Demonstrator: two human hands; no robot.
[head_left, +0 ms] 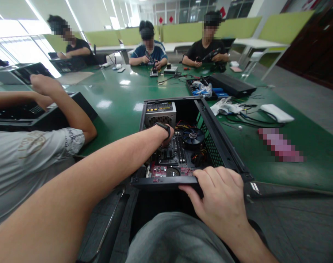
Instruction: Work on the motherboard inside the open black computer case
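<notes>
Head view: the left hand (170, 133) is placed inside the open computer case (169, 181) at frame centre; its fingers are hidden, so whether anything is held cannot be told. The case's near rim is gripped by the right hand (220, 187), lower right of centre. Work at the motherboard (168, 155) seems in hand; for the next move, a steady case is required. Reach is limited by the power supply (159, 117). More open room is offered by the table (108, 87), upper left of centre; at middle left, space is narrowed by a co-worker's arm (73, 102).
</notes>
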